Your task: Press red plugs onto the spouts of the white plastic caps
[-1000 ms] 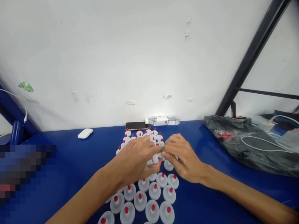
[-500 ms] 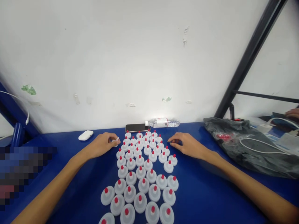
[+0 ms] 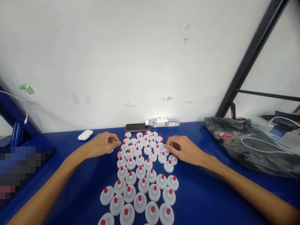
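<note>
Rows of translucent white nozzle caps, round with small red tips, stand upright on the blue tabletop. My left hand is curled at the left side of the far rows, thumb and fingers drawn together. The pale rim of another white nozzle cap shows under its fingers; the rest of that cap is hidden. My right hand is at the right side of the far rows. Its thumb and forefinger pinch at the top of a nozzle cap, covering its red tip.
Behind the caps lie a phone and a clear water bottle against the wall. A white earbud case is at the left. On the right, a dark plastic bag carries a white cable and small red pieces. A black post slants upward.
My right hand has moved left, its fingertips closing on a cap at the edge. The white piece at my left fingertips has shifted down and beneath the hand.
</note>
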The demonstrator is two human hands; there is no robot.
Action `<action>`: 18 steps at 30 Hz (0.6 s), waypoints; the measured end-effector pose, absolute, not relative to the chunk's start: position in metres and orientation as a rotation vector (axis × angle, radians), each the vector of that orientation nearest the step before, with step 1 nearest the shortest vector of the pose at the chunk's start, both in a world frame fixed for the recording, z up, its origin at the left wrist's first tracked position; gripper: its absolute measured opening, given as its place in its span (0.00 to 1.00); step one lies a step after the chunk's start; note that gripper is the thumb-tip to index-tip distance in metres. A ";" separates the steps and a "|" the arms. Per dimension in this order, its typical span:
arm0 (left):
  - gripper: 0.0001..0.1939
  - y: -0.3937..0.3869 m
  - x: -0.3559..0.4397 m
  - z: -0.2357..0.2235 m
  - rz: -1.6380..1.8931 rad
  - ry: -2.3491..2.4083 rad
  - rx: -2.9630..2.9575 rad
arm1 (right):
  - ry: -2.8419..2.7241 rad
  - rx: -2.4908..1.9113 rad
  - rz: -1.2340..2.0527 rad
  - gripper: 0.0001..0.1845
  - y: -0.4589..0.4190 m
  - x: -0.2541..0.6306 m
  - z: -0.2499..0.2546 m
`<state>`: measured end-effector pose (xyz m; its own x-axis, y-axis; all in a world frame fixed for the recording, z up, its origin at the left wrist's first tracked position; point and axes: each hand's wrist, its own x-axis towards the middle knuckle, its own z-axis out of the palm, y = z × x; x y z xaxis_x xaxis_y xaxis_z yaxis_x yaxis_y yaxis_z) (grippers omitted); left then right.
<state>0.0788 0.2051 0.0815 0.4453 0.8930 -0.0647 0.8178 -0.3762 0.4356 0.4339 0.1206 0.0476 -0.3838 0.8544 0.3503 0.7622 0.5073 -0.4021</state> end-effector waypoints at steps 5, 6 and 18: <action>0.20 0.196 0.097 0.083 0.720 1.531 2.430 | -2.102 -1.324 0.149 0.12 0.121 0.440 0.053; 0.19 0.190 0.104 0.085 0.821 1.511 2.472 | -2.053 -1.322 0.130 0.12 0.120 0.440 0.056; 0.11 0.103 0.178 0.076 0.926 0.760 2.775 | -1.981 -0.944 0.303 0.10 0.072 0.392 0.065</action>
<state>0.1781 0.1031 0.0757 0.6870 0.4964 0.5307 0.4235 -0.8670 0.2627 0.3924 0.0724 0.0649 -0.3098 0.7195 0.6216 0.5004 0.6792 -0.5368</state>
